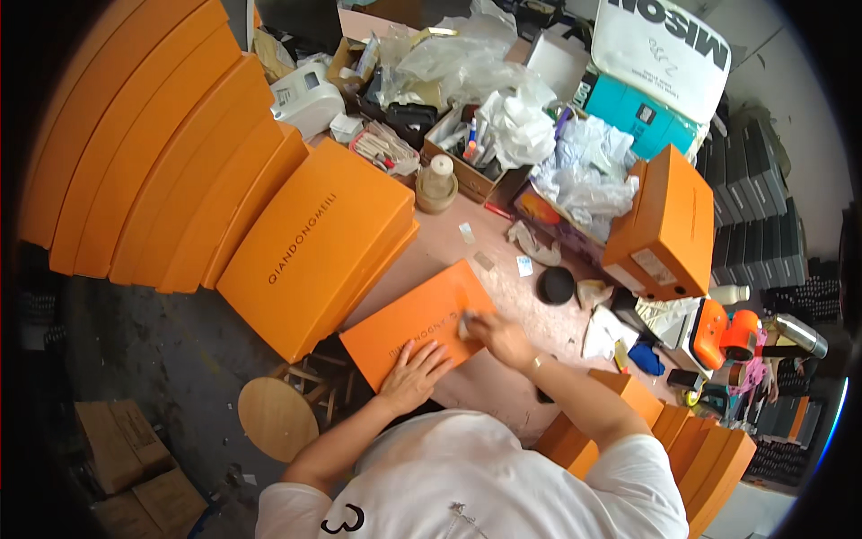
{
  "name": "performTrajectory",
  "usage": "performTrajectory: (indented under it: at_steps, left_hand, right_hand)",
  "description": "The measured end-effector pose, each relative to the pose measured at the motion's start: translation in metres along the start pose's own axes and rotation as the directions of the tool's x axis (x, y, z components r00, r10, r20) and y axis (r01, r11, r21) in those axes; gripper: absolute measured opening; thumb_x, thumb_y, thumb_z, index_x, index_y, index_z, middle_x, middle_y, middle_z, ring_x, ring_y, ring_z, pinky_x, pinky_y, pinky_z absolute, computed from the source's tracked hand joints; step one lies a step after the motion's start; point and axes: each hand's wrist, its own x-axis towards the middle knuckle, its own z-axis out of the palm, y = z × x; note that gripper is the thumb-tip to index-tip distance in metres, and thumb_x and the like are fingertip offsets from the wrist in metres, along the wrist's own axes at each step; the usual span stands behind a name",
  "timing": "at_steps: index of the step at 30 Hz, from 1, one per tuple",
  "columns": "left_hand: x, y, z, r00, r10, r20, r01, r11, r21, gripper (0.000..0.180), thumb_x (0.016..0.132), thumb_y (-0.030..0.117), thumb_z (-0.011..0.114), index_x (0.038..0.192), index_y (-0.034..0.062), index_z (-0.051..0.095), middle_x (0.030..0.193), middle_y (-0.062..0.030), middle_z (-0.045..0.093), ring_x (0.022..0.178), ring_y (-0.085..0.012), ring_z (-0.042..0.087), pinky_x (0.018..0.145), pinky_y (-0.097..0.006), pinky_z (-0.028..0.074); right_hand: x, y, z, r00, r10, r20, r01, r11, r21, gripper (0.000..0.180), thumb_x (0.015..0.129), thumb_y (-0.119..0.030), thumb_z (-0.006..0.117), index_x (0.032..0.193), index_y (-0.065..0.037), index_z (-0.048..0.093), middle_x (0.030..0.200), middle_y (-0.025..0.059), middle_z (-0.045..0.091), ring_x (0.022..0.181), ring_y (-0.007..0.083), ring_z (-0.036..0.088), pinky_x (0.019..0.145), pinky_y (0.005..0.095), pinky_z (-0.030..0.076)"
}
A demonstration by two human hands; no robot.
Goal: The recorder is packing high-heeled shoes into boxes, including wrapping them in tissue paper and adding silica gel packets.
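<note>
An orange shoebox-like lid or box (409, 316) with dark lettering lies tilted on the pinkish table in front of me. My left hand (414, 377) rests flat on its near left part, fingers spread. Over the box's right part, my right hand (503, 340) is closed on a small whitish wad (464, 325), pressed against the orange surface. The wad looks like cloth or tissue, but is too small to tell. Just left of this box stand two stacked orange boxes (314, 242), the top one also lettered.
Tall stacks of orange boxes (162, 144) rise at the left. A glue-like jar (437, 184), a black round lid (556, 286) and paper scraps lie beyond the box. Cartons of crumpled plastic (588, 162) fill the back. More orange boxes (575, 440) sit by my right arm; a wooden stool (277, 418) stands left.
</note>
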Motion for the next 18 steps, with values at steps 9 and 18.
performTrajectory:
  at_steps: [9,18]
  left_hand:
    - [-0.001,-0.003,0.001,0.999,-0.014,-0.047,0.012,0.999,-0.037,0.057,0.076,0.013,0.062,0.132,0.0139,0.05,0.142,-0.0103,0.04,0.135,-0.0267,0.033,0.112,-0.055,0.018]
    - [0.002,0.0,-0.005,0.999,-0.029,-0.029,0.027,0.999,-0.041,0.053,0.079,0.015,0.06,0.131,0.0127,0.051,0.14,-0.0089,0.042,0.135,-0.0249,0.032,0.112,-0.054,0.019]
  right_hand:
    - [0.026,-0.01,-0.012,0.989,0.109,0.099,-0.107,0.994,-0.025,0.024,0.08,-0.008,0.054,0.101,-0.011,0.065,0.104,0.0057,0.062,0.087,0.0252,0.064,0.07,0.0356,0.054]
    - [0.018,0.012,-0.011,0.982,0.119,0.147,-0.109,0.991,-0.075,0.021,0.081,-0.014,0.056,0.1,-0.015,0.066,0.105,0.0056,0.062,0.086,0.0252,0.065,0.068,0.035,0.054]
